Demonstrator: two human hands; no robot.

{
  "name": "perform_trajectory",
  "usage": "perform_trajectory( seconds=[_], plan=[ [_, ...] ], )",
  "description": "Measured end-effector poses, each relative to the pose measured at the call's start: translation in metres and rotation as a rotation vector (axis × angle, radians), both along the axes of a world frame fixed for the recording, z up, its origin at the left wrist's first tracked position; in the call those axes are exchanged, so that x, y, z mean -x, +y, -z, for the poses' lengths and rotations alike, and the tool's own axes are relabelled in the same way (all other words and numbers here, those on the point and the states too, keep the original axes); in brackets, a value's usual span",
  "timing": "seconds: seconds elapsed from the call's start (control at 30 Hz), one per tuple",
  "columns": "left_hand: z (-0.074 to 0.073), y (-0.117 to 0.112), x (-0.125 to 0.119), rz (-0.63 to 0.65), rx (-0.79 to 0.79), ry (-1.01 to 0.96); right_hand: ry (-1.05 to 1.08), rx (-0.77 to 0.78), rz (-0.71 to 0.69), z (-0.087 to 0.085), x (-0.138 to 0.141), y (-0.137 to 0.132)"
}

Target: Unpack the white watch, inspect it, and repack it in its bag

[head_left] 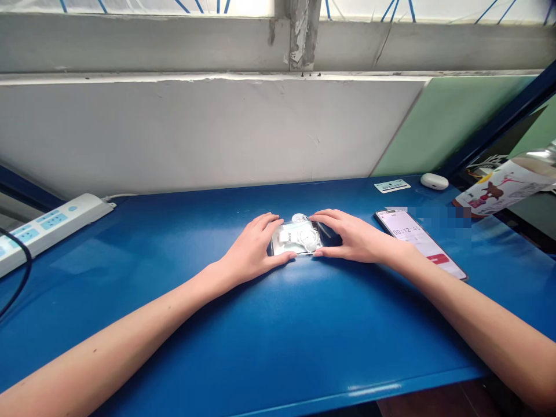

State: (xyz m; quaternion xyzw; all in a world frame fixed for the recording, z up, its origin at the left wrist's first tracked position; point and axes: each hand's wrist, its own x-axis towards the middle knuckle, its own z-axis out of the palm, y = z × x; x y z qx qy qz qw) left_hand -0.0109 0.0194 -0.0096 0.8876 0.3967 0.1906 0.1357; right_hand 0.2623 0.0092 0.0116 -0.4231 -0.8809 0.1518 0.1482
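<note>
A small clear plastic packet (299, 236) lies on the blue table (278, 330), with white items inside, one of them round like a coil; their exact kind is hard to make out. My left hand (254, 246) holds its left end, fingers at the far edge and thumb along the near edge. From the other side, my right hand (354, 236) grips the right end the same way, thumb at the near corner. A round white tag (300, 218) shows at the far edge of the packet, between the fingertips of both hands.
Right of my right hand lies a phone (410, 234) showing a timer. Behind it are a card (392, 186) and a white earbud case (434, 181). A labelled bottle (504, 185) leans at the right. A white power strip (56, 226) and black cable (26, 272) sit at left.
</note>
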Motion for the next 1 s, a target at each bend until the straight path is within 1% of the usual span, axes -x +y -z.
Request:
perform_trajectory(
  seconds=[0.4, 0.7, 1.0],
  plan=[
    [0.0024, 0.0013, 0.001, -0.004, 0.006, -0.018, -0.008, -0.01, 0.001, -0.0003, 0.0004, 0.0001],
    [0.0002, 0.0006, -0.0003, -0.006, 0.004, -0.02, -0.011, -0.004, -0.002, -0.001, 0.0004, -0.0001],
    [-0.0015, -0.0014, 0.0003, 0.02, -0.04, 0.072, -0.036, -0.017, 0.002, -0.0016, 0.0024, -0.0009]
  ],
)
